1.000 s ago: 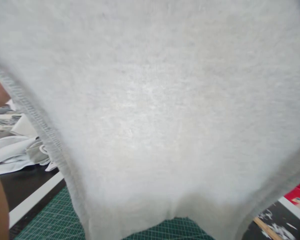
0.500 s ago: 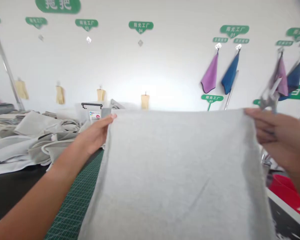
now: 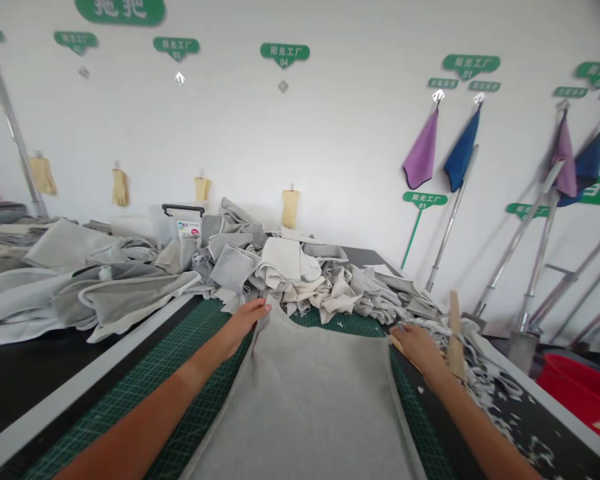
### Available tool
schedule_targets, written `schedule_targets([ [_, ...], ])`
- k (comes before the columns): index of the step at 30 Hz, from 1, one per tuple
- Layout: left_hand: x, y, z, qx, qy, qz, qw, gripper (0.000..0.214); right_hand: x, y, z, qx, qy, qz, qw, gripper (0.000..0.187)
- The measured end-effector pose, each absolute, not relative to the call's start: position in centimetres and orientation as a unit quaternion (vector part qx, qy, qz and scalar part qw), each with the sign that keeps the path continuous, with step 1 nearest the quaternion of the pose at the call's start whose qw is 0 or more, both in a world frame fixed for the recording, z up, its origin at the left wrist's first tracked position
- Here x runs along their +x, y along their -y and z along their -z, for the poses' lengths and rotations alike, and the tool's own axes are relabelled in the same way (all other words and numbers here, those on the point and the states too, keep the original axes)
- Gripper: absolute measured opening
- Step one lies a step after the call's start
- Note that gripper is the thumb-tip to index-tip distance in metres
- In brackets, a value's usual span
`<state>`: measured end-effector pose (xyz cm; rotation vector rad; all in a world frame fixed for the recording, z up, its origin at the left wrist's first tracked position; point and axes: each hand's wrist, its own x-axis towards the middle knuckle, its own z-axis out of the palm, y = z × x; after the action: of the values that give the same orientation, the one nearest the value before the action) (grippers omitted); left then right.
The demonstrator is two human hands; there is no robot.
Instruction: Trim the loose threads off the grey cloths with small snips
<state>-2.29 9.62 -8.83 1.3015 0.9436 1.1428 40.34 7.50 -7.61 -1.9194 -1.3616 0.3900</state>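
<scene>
A grey fleece cloth [image 3: 300, 413] lies flat on a green grid cutting mat [image 3: 180, 360], running from mid-table towards me. My left hand [image 3: 245, 321] rests at the cloth's far left corner, and I cannot tell whether it pinches it. My right hand [image 3: 413, 348] is off the cloth, just beyond its far right corner, with its fingers closed on a thin wooden strip [image 3: 400, 349]. An upright flat wooden piece [image 3: 456, 337] stands just past that hand. A heap of grey and cream cloth pieces [image 3: 290, 273] lies beyond both hands.
More grey cloth [image 3: 105, 287] covers the table's far left. Pale fabric scraps [image 3: 500, 383] lie on the dark table to the right, beside a red tub [image 3: 575, 387]. Mops [image 3: 463, 150] and gloves [image 3: 120, 188] hang on the far wall.
The grey cloth has dropped from held up in front of me to lying flat on the mat. My right hand has left it and moved to the wooden strip.
</scene>
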Motion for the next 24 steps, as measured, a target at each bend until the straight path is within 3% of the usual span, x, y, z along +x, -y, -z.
schedule_targets([
  [3,-1.3,-8.7,8.5,0.58,-0.373,-0.489,0.535,0.042,37.7,-8.0,7.2,-0.722,0.56,-0.104,0.393,0.033],
  [12,0.9,-6.9,9.7,0.646,-0.367,-0.433,0.511,0.038,22.5,-7.1,8.5,-0.457,0.724,-0.312,0.412,0.037],
  [17,0.7,-7.2,10.6,0.69,-0.374,-0.424,0.451,0.036,20.4,-7.4,11.6,-0.448,0.665,-0.381,0.46,0.038],
  [24,0.7,-7.8,12.0,0.746,-0.379,-0.414,0.359,0.032,20.5,-6.9,12.3,-0.463,0.615,-0.444,0.459,0.039],
])
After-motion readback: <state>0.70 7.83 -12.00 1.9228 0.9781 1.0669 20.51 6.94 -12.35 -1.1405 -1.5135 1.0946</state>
